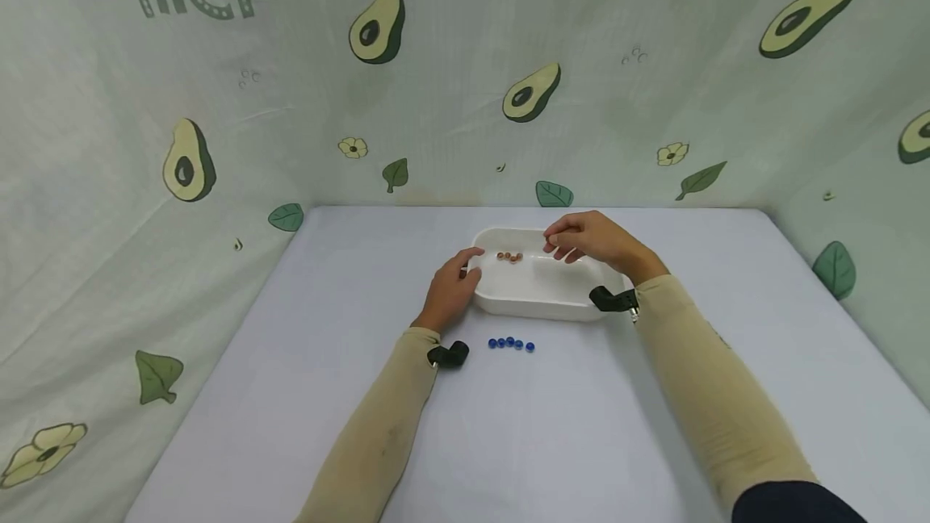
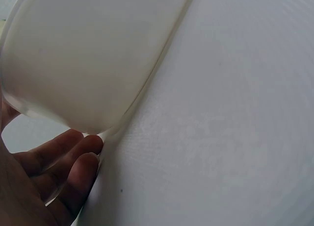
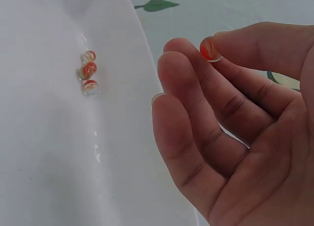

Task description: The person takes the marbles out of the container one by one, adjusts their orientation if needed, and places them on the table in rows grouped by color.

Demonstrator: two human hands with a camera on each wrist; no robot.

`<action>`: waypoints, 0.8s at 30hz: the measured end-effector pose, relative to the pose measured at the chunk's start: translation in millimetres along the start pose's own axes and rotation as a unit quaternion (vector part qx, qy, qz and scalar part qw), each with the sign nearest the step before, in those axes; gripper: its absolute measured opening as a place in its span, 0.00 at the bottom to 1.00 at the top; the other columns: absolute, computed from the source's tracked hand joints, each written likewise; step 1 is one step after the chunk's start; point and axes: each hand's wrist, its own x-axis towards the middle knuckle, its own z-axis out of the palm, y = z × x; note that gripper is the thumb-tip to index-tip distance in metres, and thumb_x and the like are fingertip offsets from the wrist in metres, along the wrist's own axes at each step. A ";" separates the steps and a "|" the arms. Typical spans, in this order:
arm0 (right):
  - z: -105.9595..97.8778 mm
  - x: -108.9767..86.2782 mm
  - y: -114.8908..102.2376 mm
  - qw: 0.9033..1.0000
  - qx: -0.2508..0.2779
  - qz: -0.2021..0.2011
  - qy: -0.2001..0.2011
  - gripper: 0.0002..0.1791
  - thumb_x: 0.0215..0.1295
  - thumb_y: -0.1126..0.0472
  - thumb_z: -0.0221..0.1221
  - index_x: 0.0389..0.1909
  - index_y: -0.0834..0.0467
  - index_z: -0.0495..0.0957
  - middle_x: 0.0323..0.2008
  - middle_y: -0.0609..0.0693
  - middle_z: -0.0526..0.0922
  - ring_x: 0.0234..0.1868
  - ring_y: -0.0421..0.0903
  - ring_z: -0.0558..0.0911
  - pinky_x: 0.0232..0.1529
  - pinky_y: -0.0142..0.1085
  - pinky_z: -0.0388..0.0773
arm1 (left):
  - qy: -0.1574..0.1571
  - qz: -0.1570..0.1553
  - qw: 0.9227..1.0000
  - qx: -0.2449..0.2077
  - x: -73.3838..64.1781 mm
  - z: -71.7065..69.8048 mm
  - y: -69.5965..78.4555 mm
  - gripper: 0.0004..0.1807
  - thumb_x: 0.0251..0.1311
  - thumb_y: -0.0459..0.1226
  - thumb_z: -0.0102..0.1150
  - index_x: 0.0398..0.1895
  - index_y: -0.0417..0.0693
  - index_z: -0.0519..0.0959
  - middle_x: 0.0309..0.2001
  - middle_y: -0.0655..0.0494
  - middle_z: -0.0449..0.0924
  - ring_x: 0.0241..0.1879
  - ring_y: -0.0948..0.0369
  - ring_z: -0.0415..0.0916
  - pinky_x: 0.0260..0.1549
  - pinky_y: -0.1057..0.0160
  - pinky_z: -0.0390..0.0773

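Here, the right hand (image 1: 594, 239) pinches a marble (image 3: 209, 49) over the tray (image 1: 541, 293) the left hand (image 1: 450, 290) grips; orange marbles (image 1: 513, 260) lie between the hands, blue marbles (image 1: 510, 341) nearer the left.

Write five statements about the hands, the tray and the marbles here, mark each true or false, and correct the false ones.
1. The right hand pinches a round orange-and-clear glass marble. True.
2. The left hand is at the left end of a shallow white rounded tray. True.
3. The tray holds no marbles. False: several orange marbles lie in it.
4. Five round blue marbles lie on the flat white table. True.
5. The blue marbles form a ring. False: they lie in a rough row.
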 end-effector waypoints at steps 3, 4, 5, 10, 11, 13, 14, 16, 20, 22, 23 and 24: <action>3.6 -9.6 1.3 1.000 0.020 -0.009 0.005 0.21 0.73 0.56 0.57 0.57 0.67 0.76 0.49 0.62 0.83 0.51 0.64 0.80 0.50 0.45 0.80 | -0.003 -0.006 1.000 -0.001 -3.4 1.4 -0.5 0.24 0.70 0.45 0.49 0.68 0.61 0.74 0.56 0.51 0.77 0.47 0.56 0.75 0.48 0.52 0.75; 4.4 -12.3 1.7 1.000 0.027 -0.013 0.008 0.20 0.73 0.56 0.57 0.56 0.67 0.76 0.49 0.62 0.83 0.51 0.65 0.80 0.49 0.45 0.80 | -0.003 -0.007 1.000 -0.001 -3.9 1.6 -0.4 0.24 0.70 0.45 0.49 0.68 0.61 0.74 0.55 0.51 0.76 0.47 0.57 0.75 0.47 0.52 0.75; 4.8 -14.8 2.2 0.999 0.034 -0.018 0.014 0.19 0.73 0.56 0.57 0.55 0.66 0.77 0.49 0.62 0.83 0.51 0.67 0.79 0.49 0.44 0.80 | -0.002 -0.007 1.000 -0.002 -4.1 1.5 -0.2 0.23 0.70 0.45 0.49 0.68 0.62 0.74 0.55 0.52 0.76 0.47 0.57 0.75 0.47 0.52 0.75; 7.5 -27.9 1.1 0.997 0.044 -0.037 0.045 0.17 0.73 0.56 0.57 0.53 0.64 0.79 0.47 0.60 0.84 0.49 0.68 0.80 0.46 0.42 0.81 | 0.003 -0.001 1.000 -0.011 -2.1 0.2 1.8 0.23 0.69 0.45 0.49 0.67 0.61 0.74 0.55 0.52 0.76 0.47 0.56 0.74 0.48 0.51 0.75; 8.7 -30.9 1.2 0.997 0.046 -0.039 0.050 0.16 0.73 0.56 0.57 0.53 0.63 0.79 0.46 0.59 0.85 0.48 0.67 0.80 0.46 0.42 0.81 | 0.002 0.000 1.000 -0.013 -1.8 0.1 1.6 0.23 0.69 0.45 0.49 0.67 0.62 0.74 0.56 0.52 0.76 0.47 0.57 0.74 0.49 0.51 0.74; 11.7 -37.0 0.8 0.996 0.050 -0.043 0.058 0.16 0.73 0.57 0.58 0.53 0.64 0.79 0.46 0.59 0.85 0.47 0.66 0.81 0.45 0.42 0.81 | -0.002 0.001 1.000 -0.014 -0.6 -0.2 1.8 0.24 0.69 0.45 0.49 0.67 0.62 0.74 0.57 0.50 0.76 0.48 0.57 0.74 0.50 0.51 0.74; 13.2 -39.5 0.7 0.996 0.055 -0.046 0.059 0.16 0.73 0.57 0.58 0.52 0.64 0.79 0.45 0.59 0.85 0.47 0.67 0.81 0.45 0.42 0.81 | -0.004 0.002 1.000 -0.015 0.1 -0.6 2.3 0.24 0.69 0.45 0.49 0.68 0.62 0.74 0.57 0.50 0.76 0.48 0.56 0.74 0.50 0.51 0.74; 17.2 -44.6 1.1 0.995 0.068 -0.051 0.061 0.16 0.73 0.59 0.58 0.53 0.66 0.78 0.45 0.61 0.84 0.47 0.66 0.81 0.45 0.42 0.81 | -0.007 0.002 1.000 -0.017 0.8 -1.2 2.7 0.24 0.69 0.45 0.48 0.68 0.62 0.73 0.58 0.49 0.76 0.49 0.56 0.74 0.50 0.50 0.74; 26.7 -54.6 3.6 0.993 0.084 -0.055 0.062 0.17 0.73 0.58 0.58 0.53 0.67 0.77 0.46 0.63 0.84 0.47 0.67 0.81 0.44 0.41 0.81 | -0.005 -0.005 1.000 -0.015 -0.2 -1.1 2.0 0.24 0.69 0.45 0.49 0.68 0.61 0.74 0.57 0.50 0.76 0.48 0.56 0.75 0.50 0.50 0.74; 31.2 -60.0 4.8 0.992 0.088 -0.056 0.067 0.17 0.73 0.58 0.58 0.52 0.67 0.77 0.45 0.63 0.84 0.46 0.66 0.81 0.44 0.41 0.81 | -0.005 -0.008 1.000 -0.013 -0.7 -0.9 0.5 0.24 0.69 0.46 0.49 0.68 0.62 0.74 0.57 0.52 0.77 0.48 0.56 0.75 0.49 0.51 0.75; 33.1 -62.6 5.3 0.992 0.088 -0.055 0.072 0.16 0.73 0.57 0.59 0.51 0.66 0.77 0.45 0.63 0.84 0.45 0.66 0.81 0.44 0.41 0.81 | -0.004 -0.008 1.000 -0.013 -0.8 -0.8 -0.2 0.24 0.69 0.46 0.49 0.68 0.62 0.73 0.57 0.52 0.76 0.48 0.56 0.75 0.49 0.51 0.75; 34.8 -65.1 5.7 0.992 0.090 -0.054 0.075 0.16 0.72 0.57 0.59 0.51 0.66 0.77 0.45 0.63 0.84 0.45 0.66 0.82 0.44 0.41 0.81 | -0.004 -0.007 1.000 -0.013 -0.9 -1.0 -0.7 0.24 0.69 0.46 0.49 0.68 0.62 0.73 0.57 0.52 0.76 0.48 0.57 0.75 0.49 0.51 0.75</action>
